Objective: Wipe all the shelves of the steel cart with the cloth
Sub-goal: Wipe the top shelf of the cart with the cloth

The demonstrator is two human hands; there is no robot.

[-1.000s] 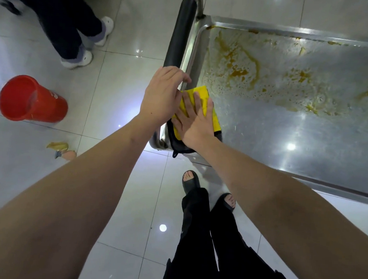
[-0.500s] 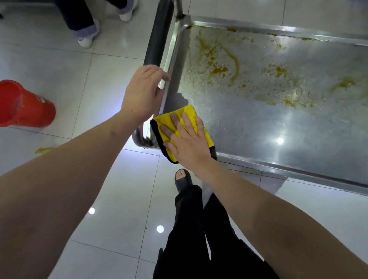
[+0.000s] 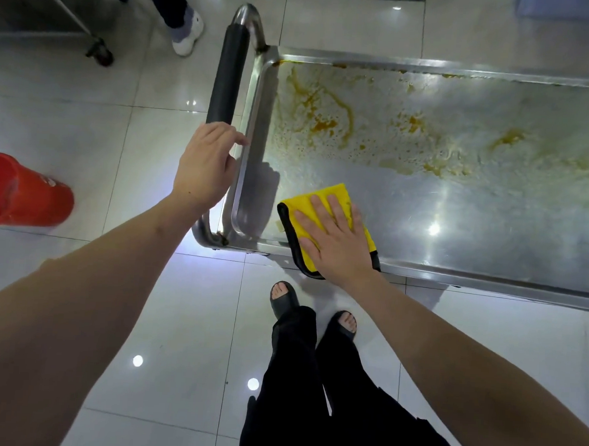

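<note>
Head view only: folded yellow microfibre cloth with a black edge (image 3: 325,204) lies on the top shelf of the rectangular stainless-steel cart (image 3: 491,212), at the shelf's near left corner, one end draped over the near rim. The right hand (image 3: 336,238) lies flat on it, fingers straight and slightly spread, pressing it down rather than gripping. The left hand (image 3: 205,165) sits over the near end of the black padded push handle (image 3: 227,76), fingers loosely curled; whether they actually close on the bar I cannot tell. Dried orange-brown stains (image 3: 325,122) cover the far half of the shelf, well apart from the cloth.

Judging by its folds, the cloth is soft, light and limp; it should slide easily on smooth steel and bunch if pushed from one edge, so a flat palm across its middle suits it best. The crusted stains will likely need firmer pressure. A red plastic bucket (image 3: 25,191) stands on the tiled floor to the left.
</note>
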